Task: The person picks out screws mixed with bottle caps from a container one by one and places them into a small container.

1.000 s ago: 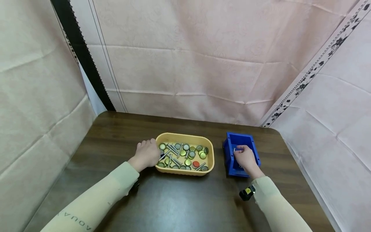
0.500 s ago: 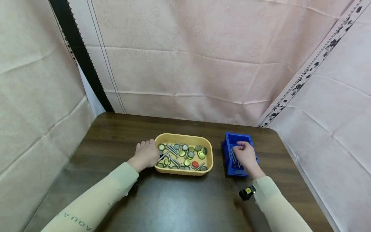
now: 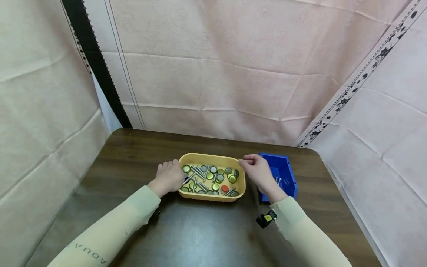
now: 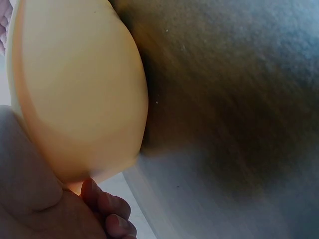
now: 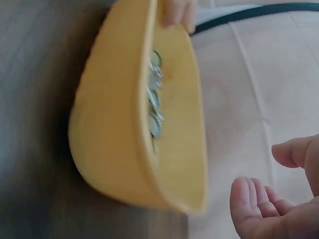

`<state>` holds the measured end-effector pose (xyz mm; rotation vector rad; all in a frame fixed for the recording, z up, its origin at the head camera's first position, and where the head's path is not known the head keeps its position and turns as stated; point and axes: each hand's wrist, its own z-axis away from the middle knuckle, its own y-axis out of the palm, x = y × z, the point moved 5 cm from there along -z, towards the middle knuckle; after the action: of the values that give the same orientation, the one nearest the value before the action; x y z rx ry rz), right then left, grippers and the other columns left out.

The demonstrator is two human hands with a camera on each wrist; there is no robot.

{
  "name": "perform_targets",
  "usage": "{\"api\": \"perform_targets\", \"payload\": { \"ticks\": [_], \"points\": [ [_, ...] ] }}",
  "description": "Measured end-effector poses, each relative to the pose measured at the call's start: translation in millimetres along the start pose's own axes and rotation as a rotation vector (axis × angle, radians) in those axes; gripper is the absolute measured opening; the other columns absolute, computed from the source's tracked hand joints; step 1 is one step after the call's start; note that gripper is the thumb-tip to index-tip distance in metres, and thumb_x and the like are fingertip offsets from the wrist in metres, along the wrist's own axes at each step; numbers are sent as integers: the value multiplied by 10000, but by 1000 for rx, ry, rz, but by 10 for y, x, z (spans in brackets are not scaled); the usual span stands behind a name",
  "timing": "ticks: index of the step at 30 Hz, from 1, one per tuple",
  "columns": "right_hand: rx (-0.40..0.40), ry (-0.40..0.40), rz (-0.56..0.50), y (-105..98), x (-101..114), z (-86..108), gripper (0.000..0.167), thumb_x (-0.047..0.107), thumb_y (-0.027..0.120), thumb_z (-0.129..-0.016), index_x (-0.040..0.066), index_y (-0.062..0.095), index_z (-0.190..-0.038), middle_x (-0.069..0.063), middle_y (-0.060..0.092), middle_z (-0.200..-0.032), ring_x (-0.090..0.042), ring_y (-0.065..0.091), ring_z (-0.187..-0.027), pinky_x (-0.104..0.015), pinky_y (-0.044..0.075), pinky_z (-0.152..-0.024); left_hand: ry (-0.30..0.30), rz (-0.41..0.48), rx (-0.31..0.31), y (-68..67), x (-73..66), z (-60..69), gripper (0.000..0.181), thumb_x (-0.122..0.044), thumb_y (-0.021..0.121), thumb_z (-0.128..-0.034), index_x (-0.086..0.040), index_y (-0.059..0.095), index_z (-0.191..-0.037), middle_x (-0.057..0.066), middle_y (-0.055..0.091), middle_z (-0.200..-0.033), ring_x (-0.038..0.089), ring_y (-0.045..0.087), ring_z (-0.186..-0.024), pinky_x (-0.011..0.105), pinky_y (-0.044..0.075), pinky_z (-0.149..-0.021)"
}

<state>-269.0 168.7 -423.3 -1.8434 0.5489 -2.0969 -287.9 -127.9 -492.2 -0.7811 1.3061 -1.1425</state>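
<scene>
A yellow tray [image 3: 212,198] holds several bottle caps and screws, among them a red cap [image 3: 225,188]. My left hand [image 3: 168,177] grips its left end, with fingers curled at the rim in the left wrist view. Beside the tray's right end hovers my right hand [image 3: 259,173], nothing between its thumb and fingers, which stand apart in the right wrist view [image 5: 279,191]. Partly behind the right forearm stands a blue bin [image 3: 291,185] with a few screws [image 3: 278,180] in it.
Both containers stand on a dark wooden table [image 3: 200,230]. Pale pink cloth [image 3: 213,81] hangs behind the table's far edge, and more cloth lines the left and right sides.
My right hand has left the blue bin and moved left to the yellow tray's right end. The left hand still grips the tray, which has stayed in place.
</scene>
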Motion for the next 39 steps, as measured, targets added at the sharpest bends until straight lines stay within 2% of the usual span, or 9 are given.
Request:
{"api": "perform_targets", "payload": {
  "ticks": [10,17,22,24,26,29,34,36,39],
  "points": [
    [225,122,-115,611,48,-179,353,250,663,-924,12,572,-1168,-181,618,-1149,-325,637,-1047,-488,443,-944,-16,-11,2,12,4,-17,323,-316,464,-991,4,423,-1019,149,449,-878,328,401,-860,484,300,-819],
    [362,187,-179,926,158,-305,400,194,651,-927,-75,544,-1204,-225,573,-1244,-329,602,-1093,-449,446,-948,-8,1,-6,-2,7,-11,308,-301,455,-991,4,426,-1007,150,450,-873,331,400,-852,480,298,-812],
    [364,196,-124,1052,120,-385,277,144,662,-915,-83,630,-1072,-225,591,-1181,-316,608,-1021,-430,475,-914,-1,-7,-8,2,10,-7,284,-275,428,-991,9,429,-1008,155,454,-877,330,404,-848,481,305,-809],
    [352,182,-71,1077,100,-412,189,141,660,-913,-45,629,-894,-215,619,-1107,-303,629,-984,-415,497,-881,0,-10,-11,-2,5,-6,291,-283,436,-990,8,432,-1006,154,455,-875,329,408,-846,483,306,-814],
    [340,161,-18,1093,97,-434,239,142,658,-909,14,557,-734,-209,646,-1029,-297,653,-953,-409,512,-852,-2,-11,-13,-9,1,0,297,-291,446,-990,5,431,-1001,153,454,-872,330,407,-846,483,304,-818],
    [322,137,26,1108,113,-452,332,136,658,-894,92,450,-639,-171,663,-897,-293,680,-909,-411,523,-825,-8,-14,-18,-25,-1,9,302,-296,458,-988,5,433,-1001,151,455,-874,329,409,-850,485,304,-824],
    [319,152,60,1139,116,-439,335,120,652,-880,109,459,-607,-77,542,-634,-263,650,-736,-437,517,-811,-17,-14,-10,-45,-18,32,332,-315,480,-984,12,442,-1025,152,459,-886,327,414,-859,486,308,-839],
    [321,161,65,1158,108,-427,278,117,661,-879,81,517,-643,-85,542,-639,-257,630,-715,-442,518,-801,-18,-15,-5,-50,-19,39,345,-321,489,-984,17,440,-1029,154,457,-885,329,414,-859,489,307,-839],
    [314,162,42,1166,86,-413,145,97,677,-876,1,610,-790,-156,635,-788,-276,663,-778,-435,529,-799,-16,-23,-1,-36,-31,23,335,-316,481,-987,14,432,-1017,154,452,-879,329,410,-855,485,305,-830]
  ]
}}
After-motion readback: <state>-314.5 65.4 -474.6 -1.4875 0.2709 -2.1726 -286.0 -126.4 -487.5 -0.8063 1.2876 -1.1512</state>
